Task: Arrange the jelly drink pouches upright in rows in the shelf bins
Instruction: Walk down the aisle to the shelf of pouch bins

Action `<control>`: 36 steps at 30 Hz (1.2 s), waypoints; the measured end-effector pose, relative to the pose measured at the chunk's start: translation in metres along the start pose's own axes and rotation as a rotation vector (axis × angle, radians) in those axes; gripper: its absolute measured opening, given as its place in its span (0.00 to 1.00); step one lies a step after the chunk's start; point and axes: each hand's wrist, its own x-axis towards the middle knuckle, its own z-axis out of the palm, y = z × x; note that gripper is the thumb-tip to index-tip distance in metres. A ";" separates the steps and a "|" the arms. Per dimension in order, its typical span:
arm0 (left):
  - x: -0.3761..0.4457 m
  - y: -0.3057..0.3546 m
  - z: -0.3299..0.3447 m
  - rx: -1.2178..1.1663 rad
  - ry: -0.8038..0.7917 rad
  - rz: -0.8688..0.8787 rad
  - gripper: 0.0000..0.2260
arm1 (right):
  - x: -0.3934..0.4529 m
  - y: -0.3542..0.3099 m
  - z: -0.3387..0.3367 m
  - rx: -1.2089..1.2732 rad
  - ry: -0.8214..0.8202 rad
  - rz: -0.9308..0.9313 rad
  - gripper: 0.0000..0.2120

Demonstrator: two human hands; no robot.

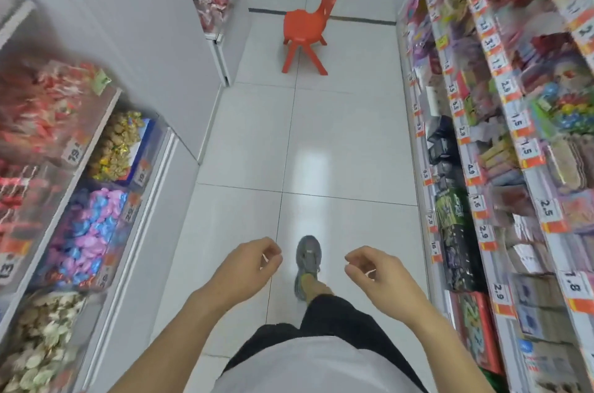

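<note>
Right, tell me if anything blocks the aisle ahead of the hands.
Both the left hand and the right hand hold nothing, fingers loosely curled. The tiled floor ahead is open up to a red chair standing mid-aisle further on. No jelly drink pouch can be told apart on the blurred shelves.

Floor tiles (321, 135): glossy, smooth, reflective white. Chair (305, 23): smooth moulded red plastic. Left bins (106, 141): clear plastic fronts holding shiny foil-wrapped sweets (93, 232). Price labels (520, 122): matt paper. Shoe (308, 260): grey, apparently mesh cloth. Shorts (337, 312): matt black cloth.
</note>
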 end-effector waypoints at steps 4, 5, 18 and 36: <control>0.120 0.010 -0.063 -0.008 -0.002 0.001 0.06 | 0.126 -0.037 -0.042 0.071 -0.018 0.011 0.05; 0.147 0.014 -0.081 -0.004 -0.002 -0.002 0.06 | 0.159 -0.050 -0.055 0.083 -0.027 0.009 0.05; 0.444 -0.006 -0.317 -0.096 0.071 -0.119 0.06 | 0.568 -0.261 -0.187 0.092 -0.105 -0.086 0.05; 0.873 -0.015 -0.669 -0.044 0.142 -0.078 0.05 | 0.978 -0.411 -0.304 0.149 -0.060 0.056 0.04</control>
